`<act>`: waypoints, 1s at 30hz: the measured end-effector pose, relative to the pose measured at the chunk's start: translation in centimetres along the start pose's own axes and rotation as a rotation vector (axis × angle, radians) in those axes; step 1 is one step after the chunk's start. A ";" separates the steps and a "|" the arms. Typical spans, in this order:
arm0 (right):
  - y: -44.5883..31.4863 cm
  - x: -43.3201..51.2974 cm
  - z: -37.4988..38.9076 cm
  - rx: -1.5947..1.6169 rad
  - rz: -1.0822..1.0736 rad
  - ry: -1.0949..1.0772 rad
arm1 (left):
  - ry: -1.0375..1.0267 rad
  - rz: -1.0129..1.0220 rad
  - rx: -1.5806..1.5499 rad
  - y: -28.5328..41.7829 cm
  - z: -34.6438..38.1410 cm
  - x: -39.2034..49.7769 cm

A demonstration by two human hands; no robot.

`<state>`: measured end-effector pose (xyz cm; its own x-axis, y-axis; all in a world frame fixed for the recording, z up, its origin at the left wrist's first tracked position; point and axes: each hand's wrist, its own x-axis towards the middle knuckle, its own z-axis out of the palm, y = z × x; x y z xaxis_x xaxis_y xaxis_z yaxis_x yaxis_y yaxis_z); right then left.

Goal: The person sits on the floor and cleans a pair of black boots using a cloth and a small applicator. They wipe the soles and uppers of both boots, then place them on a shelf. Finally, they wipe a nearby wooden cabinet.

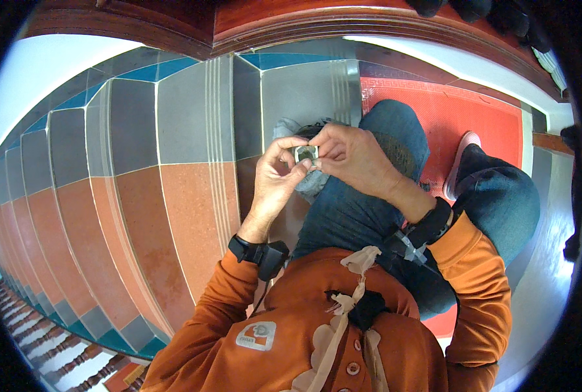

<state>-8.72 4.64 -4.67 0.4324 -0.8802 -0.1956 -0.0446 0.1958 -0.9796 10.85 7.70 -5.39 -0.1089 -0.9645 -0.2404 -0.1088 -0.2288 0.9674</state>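
Between the fingertips of both hands is a small squarish object (306, 153) with a pale rim and a dark middle; its exact kind cannot be told. My left hand (277, 166) pinches it from the left, thumb across its lower edge. From the other side, the thumb and index finger of my right hand (354, 154) grip its right edge. A crumpled grey cloth (312, 186) lies just below and behind the fingers. Something dark, partly hidden by the hands, sits by the cloth. My jeans-clad leg (349, 206) is beside it.
Tiled stairs (197, 206) in grey and terracotta extend to the left, with turned wooden balusters (95, 350) at lower left. Under my feet lies a red textured mat (487, 112). Dark wooden woodwork (291, 29) spans the top, with several dark objects (472, 9) at upper right.
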 end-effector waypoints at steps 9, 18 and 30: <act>0.6 0.0 -0.2 0.032 0.039 -0.046 | -0.063 -0.035 0.127 1.2 -0.5 0.1; 0.6 -0.1 0.1 -0.078 0.022 -0.045 | -0.044 0.005 0.275 0.7 0.0 0.3; 2.4 0.2 1.6 -0.017 -0.080 0.080 | -0.058 0.102 0.102 -0.8 -0.4 0.0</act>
<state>-7.30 5.61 -6.97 0.3624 -0.9244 -0.1186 -0.0278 0.1165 -0.9928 11.28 7.86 -6.09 -0.1813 -0.9721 -0.1486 -0.1941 -0.1127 0.9745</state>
